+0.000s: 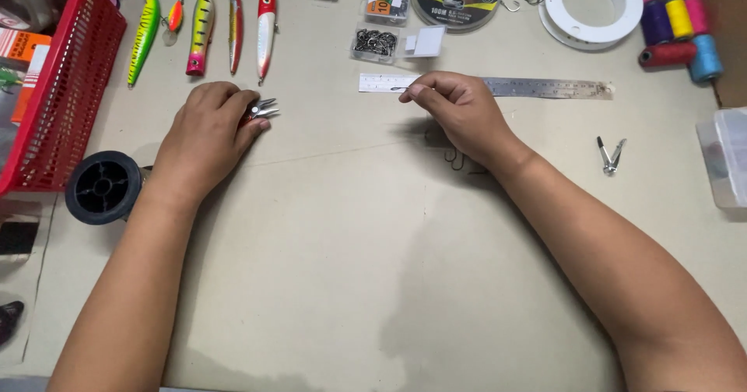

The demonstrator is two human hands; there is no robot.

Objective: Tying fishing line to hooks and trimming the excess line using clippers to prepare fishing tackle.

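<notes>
From my remote post I saw both hands resting on the matte beige table (350, 283). The left hand (206, 131) was curled shut around small metal pliers (263, 110), only their shiny pointed tips showing past the fingers. The right hand (459, 112) pinched a thin dark hook (400, 88) between thumb and forefinger, just over the near end of a flat steel ruler (537, 87) that lay toward the table's far edge. Two more dark hooks (454, 158) lay on the table by the right wrist. Along the far edge lay five glossy, fish-shaped lures (202, 30) in green, yellow, red and white. A small clear box (376, 43) held a tangle of dark hooks. A red perforated plastic basket (66, 88) stood at the left edge, its contents hard to make out, and a black round spool (103, 187) sat just beside it. Bright thread spools (675, 18) clustered at the far right corner, and a small metal clipper (611, 157) lay near the right edge.
</notes>
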